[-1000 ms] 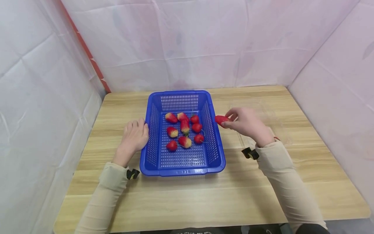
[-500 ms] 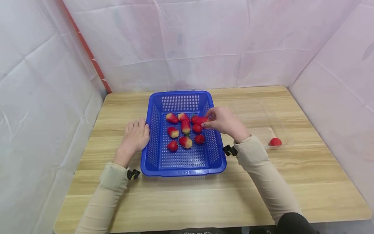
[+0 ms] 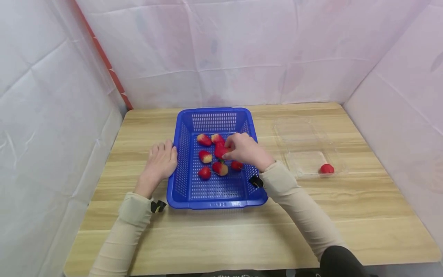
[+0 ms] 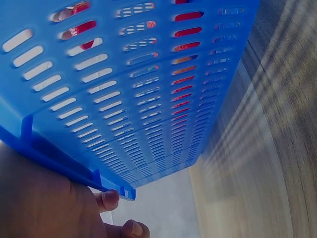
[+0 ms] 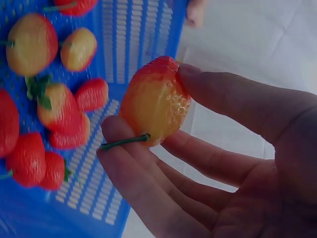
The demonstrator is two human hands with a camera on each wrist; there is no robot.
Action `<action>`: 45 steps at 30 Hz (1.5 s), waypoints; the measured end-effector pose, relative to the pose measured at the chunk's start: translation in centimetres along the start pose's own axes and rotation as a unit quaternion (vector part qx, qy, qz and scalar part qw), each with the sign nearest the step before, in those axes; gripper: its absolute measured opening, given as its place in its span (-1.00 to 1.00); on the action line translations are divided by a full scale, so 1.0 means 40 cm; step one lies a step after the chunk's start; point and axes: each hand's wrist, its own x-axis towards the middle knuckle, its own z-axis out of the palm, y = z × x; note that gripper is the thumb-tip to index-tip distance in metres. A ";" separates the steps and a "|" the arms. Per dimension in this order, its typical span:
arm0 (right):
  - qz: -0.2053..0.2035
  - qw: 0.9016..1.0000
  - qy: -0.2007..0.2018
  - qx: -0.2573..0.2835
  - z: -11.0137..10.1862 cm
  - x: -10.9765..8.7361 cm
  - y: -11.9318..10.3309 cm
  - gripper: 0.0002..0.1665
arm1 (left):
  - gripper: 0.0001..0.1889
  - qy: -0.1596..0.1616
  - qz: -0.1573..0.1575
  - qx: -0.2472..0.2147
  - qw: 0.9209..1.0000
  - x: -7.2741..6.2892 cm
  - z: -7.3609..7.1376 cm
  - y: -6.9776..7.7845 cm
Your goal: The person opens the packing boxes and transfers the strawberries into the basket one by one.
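Observation:
Inside the blue plastic basket [image 3: 216, 205], my right hand [image 3: 243, 150] pinches a strawberry [image 3: 220, 151] between thumb and fingers. In the right wrist view this strawberry [image 5: 154, 101] is red and yellow, with a thin green stem. My left hand [image 3: 160, 161] grips the basket's left rim; the left wrist view shows its fingers [image 4: 110, 199] curled down beside the edge. Several other red fruits lie on the basket floor, among them a red-and-yellow strawberry [image 3: 205, 156] and a small round red fruit [image 3: 204, 173]. My right hand hides some of them.
A clear plastic box [image 3: 304, 157], lid opened out, lies on the wooden table [image 3: 311, 227] to the right. One red fruit [image 3: 327, 168] sits in its near right corner. White sheets [image 3: 238, 57] hang behind and at both sides.
My right hand has carried the strawberry leftward from beside the basket, over the right rim and in above the other fruits. The left hand has stayed at the rim.

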 end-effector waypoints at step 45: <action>-0.087 0.977 -0.148 -0.128 0.226 0.034 -0.062 -0.76 | -0.69 0.029 0.004 0.002 1.000 -0.009 0.028 -0.005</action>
